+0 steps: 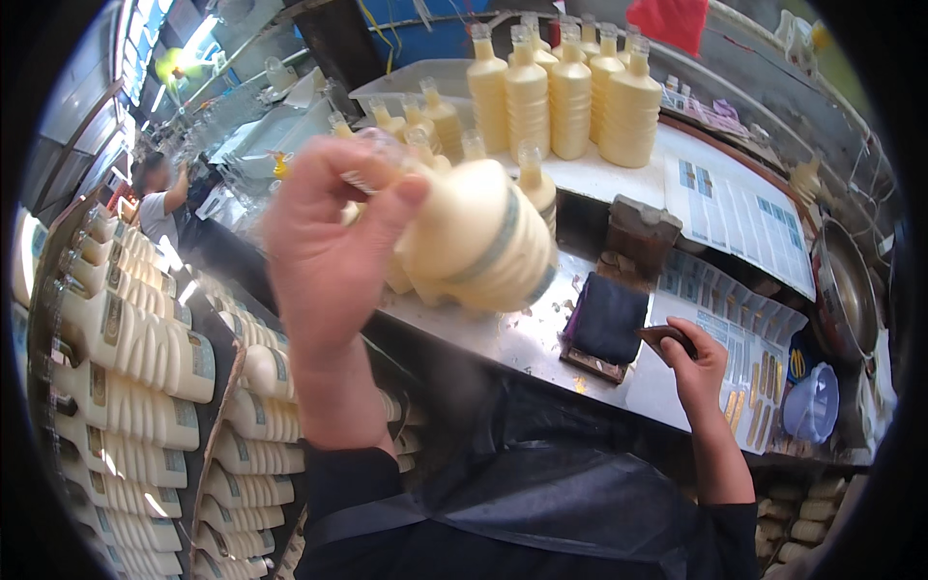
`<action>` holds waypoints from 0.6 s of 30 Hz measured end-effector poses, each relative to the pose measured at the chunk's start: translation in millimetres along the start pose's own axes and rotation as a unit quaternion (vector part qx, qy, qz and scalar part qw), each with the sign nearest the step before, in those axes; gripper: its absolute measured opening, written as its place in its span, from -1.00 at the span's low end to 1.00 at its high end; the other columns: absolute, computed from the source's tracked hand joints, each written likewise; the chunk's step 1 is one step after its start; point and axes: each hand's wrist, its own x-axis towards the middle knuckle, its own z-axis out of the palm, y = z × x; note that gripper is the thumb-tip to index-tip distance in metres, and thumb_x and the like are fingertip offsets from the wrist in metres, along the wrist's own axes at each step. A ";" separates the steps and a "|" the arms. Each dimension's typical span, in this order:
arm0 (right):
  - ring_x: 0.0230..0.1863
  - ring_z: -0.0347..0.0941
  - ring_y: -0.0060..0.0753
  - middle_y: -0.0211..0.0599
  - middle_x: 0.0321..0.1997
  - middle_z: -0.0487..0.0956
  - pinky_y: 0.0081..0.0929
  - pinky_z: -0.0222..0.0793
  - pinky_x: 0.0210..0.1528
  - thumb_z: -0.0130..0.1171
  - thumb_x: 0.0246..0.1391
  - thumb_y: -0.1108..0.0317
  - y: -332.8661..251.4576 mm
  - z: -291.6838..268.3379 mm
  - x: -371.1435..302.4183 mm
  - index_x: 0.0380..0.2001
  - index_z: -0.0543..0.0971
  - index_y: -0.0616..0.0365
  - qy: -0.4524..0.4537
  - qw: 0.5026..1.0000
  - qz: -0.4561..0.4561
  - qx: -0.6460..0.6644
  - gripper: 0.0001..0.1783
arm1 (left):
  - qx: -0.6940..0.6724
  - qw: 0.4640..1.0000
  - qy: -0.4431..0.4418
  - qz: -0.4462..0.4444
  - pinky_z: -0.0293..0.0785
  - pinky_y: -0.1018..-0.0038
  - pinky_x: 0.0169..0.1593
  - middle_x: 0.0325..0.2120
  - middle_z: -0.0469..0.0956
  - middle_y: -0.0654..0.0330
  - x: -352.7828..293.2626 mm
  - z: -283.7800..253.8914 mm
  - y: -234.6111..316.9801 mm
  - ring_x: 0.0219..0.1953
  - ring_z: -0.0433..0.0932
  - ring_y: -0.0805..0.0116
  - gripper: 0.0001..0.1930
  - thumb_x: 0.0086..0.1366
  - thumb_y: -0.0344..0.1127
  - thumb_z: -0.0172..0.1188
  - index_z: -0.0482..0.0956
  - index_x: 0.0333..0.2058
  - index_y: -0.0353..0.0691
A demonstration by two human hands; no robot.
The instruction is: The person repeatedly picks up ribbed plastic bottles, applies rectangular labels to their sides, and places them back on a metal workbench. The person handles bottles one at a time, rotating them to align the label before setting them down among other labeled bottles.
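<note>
My left hand (333, 232) is raised and pinches the clear neck of a cream ribbed bottle (474, 232). The bottle hangs tilted, slightly blurred, with grey-green bands around its body. My right hand (698, 365) is closed around a small, flat, dark brown tool (667, 335) whose exact kind I cannot tell. Its tip is close to a black cloth-covered pad (609, 317) on a wooden base. Beneath my right hand lies a label sheet (720, 309) with teal and gold strips. Behind the held bottle stand several smaller cream bottles (440, 124), partly hidden.
Several tall cream bottles (527, 97) stand on a raised white shelf. Another label sheet (739, 213) lies right of them. A lilac plastic cup (812, 401) stands at the right edge. Racks of stacked bottles (145, 353) fill the lower left. A person (162, 198) is farther back.
</note>
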 end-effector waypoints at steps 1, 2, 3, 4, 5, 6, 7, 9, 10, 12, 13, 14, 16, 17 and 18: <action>-0.15 0.59 -0.56 -0.31 -0.15 0.70 -0.56 0.50 -0.05 0.30 0.15 0.52 -0.9 2.3 1.2 -0.01 0.66 0.31 -0.001 1.000 0.029 0.012 -0.68 | 0.005 1.000 0.008 -0.014 0.50 0.54 -0.05 -0.24 0.64 0.22 -1.5 -4.5 3.2 -0.19 0.59 0.49 -0.79 0.24 -0.58 0.38 0.53 -0.23 -0.27; -0.15 0.59 -0.57 -0.32 -0.15 0.70 -0.57 0.50 -0.04 0.29 0.16 0.51 -1.4 4.5 2.5 0.00 0.66 0.31 0.000 0.998 0.058 0.024 -0.68 | 0.008 0.999 0.014 -0.029 0.50 0.54 -0.05 -0.24 0.63 0.20 -4.5 -7.8 6.6 -0.18 0.59 0.47 -0.79 0.24 -0.59 0.38 0.52 -0.23 -0.28; -0.14 0.59 -0.55 -0.31 -0.15 0.70 -0.57 0.49 -0.01 0.30 0.15 0.49 -0.6 7.1 4.0 0.00 0.66 0.30 0.005 0.999 0.049 0.014 -0.67 | 0.019 0.999 0.021 -0.045 0.50 0.52 -0.03 -0.23 0.63 0.16 -9.5 -10.5 8.3 -0.15 0.60 0.44 -0.79 0.22 -0.60 0.38 0.53 -0.24 -0.28; -0.11 0.59 -0.53 -0.29 -0.12 0.70 -0.56 0.48 0.02 0.30 0.15 0.49 3.8 6.5 4.2 -0.01 0.67 0.30 0.006 0.999 0.046 0.007 -0.68 | 0.009 0.998 0.006 -0.059 0.50 0.52 -0.03 -0.22 0.63 0.15 -16.6 -11.6 6.1 -0.14 0.60 0.43 -0.79 0.22 -0.60 0.38 0.53 -0.23 -0.29; -0.08 0.59 -0.52 -0.27 -0.09 0.69 -0.55 0.48 0.05 0.29 0.17 0.47 5.6 5.4 3.0 0.02 0.66 0.29 0.002 0.997 0.070 0.014 -0.66 | -0.001 0.997 -0.009 -0.073 0.49 0.51 -0.02 -0.22 0.63 0.14 -24.5 -12.0 2.4 -0.13 0.60 0.42 -0.79 0.21 -0.60 0.39 0.54 -0.23 -0.29; -0.04 0.59 -0.51 -0.25 -0.05 0.69 -0.53 0.47 0.08 0.27 0.18 0.46 7.1 6.5 3.7 0.05 0.65 0.29 -0.007 0.996 0.089 0.025 -0.64 | -0.005 0.996 -0.021 -0.085 0.49 0.51 -0.02 -0.22 0.63 0.14 -33.8 -13.6 0.6 -0.13 0.60 0.41 -0.78 0.21 -0.60 0.39 0.54 -0.23 -0.30; 0.00 0.58 -0.47 -0.22 -0.01 0.68 -0.51 0.46 0.12 0.23 0.19 0.48 9.3 6.0 4.8 0.11 0.61 0.29 -0.005 0.994 0.104 0.042 -0.60 | 0.009 0.994 -0.030 -0.105 0.50 0.51 -0.03 -0.20 0.63 0.13 -42.3 -12.3 -5.0 -0.15 0.60 0.40 -0.78 0.21 -0.59 0.39 0.55 -0.22 -0.30; 0.07 0.58 -0.40 -0.15 0.07 0.65 -0.47 0.44 0.19 0.15 0.22 0.51 12.5 4.3 7.1 0.22 0.54 0.29 0.001 0.989 0.129 0.076 -0.52 | 0.028 0.988 -0.048 -0.141 0.51 0.52 -0.12 -0.24 0.66 0.12 -54.2 -3.9 -12.1 -0.23 0.60 0.43 -0.78 0.16 -0.58 0.42 0.58 -0.25 -0.33; 0.11 0.56 -0.39 -0.13 0.10 0.63 -0.46 0.41 0.23 0.11 0.22 0.53 12.2 3.5 8.1 0.27 0.49 0.29 -0.003 0.985 0.137 0.103 -0.48 | 0.050 0.986 -0.071 -0.142 0.51 0.52 -0.15 -0.26 0.67 0.12 -56.6 -1.5 -15.9 -0.26 0.60 0.43 -0.78 0.13 -0.57 0.44 0.59 -0.26 -0.34; 0.18 0.52 -0.37 -0.10 0.17 0.59 -0.44 0.35 0.30 0.04 0.22 0.56 9.3 4.2 10.0 0.36 0.38 0.30 -0.014 0.977 0.150 0.152 -0.40 | 0.054 0.986 -0.086 -0.135 0.50 0.52 -0.18 -0.28 0.68 0.09 -57.1 4.7 -21.4 -0.29 0.62 0.36 -0.75 0.06 -0.56 0.47 0.59 -0.30 -0.33; 0.21 0.50 -0.37 -0.10 0.20 0.57 -0.44 0.31 0.33 0.00 0.19 0.60 4.1 3.8 11.1 0.38 0.33 0.31 -0.021 0.973 0.167 0.158 -0.36 | 0.062 0.989 -0.089 -0.104 0.50 0.51 -0.18 -0.28 0.69 0.09 -55.3 6.0 -25.7 -0.29 0.62 0.36 -0.75 0.05 -0.56 0.47 0.60 -0.30 -0.33; 0.21 0.50 -0.38 -0.11 0.19 0.58 -0.44 0.31 0.33 0.01 0.19 0.60 3.4 3.4 11.7 0.36 0.35 0.31 -0.016 0.972 0.168 0.163 -0.38 | 0.069 0.991 -0.091 -0.073 0.50 0.51 -0.19 -0.28 0.69 0.09 -52.7 7.8 -29.5 -0.30 0.62 0.36 -0.75 0.05 -0.57 0.47 0.60 -0.30 -0.32; 0.20 0.50 -0.39 -0.14 0.17 0.59 -0.44 0.32 0.32 0.02 0.19 0.60 6.2 3.1 11.3 0.33 0.39 0.31 -0.009 0.969 0.169 0.181 -0.41 | 0.098 0.992 -0.065 -0.052 0.50 0.51 -0.20 -0.28 0.69 0.10 -41.4 16.0 -31.5 -0.30 0.61 0.40 -0.76 0.07 -0.56 0.47 0.60 -0.29 -0.31; 0.19 0.51 -0.40 -0.18 0.15 0.59 -0.44 0.33 0.31 0.02 0.19 0.60 11.0 2.4 11.4 0.27 0.44 0.31 -0.001 0.967 0.174 0.186 -0.46 | 0.113 0.991 -0.050 -0.041 0.50 0.52 -0.21 -0.28 0.70 0.11 -34.8 21.9 -31.7 -0.31 0.61 0.42 -0.76 0.08 -0.56 0.47 0.60 -0.29 -0.31; 0.19 0.51 -0.40 -0.19 0.15 0.59 -0.44 0.33 0.30 0.03 0.19 0.60 11.8 2.5 11.8 0.27 0.45 0.31 0.000 0.963 0.186 0.194 -0.47 | 0.098 0.994 -0.034 -0.045 0.50 0.53 -0.23 -0.28 0.70 0.11 -26.5 27.8 -32.4 -0.33 0.60 0.44 -0.76 0.09 -0.56 0.47 0.60 -0.29 -0.30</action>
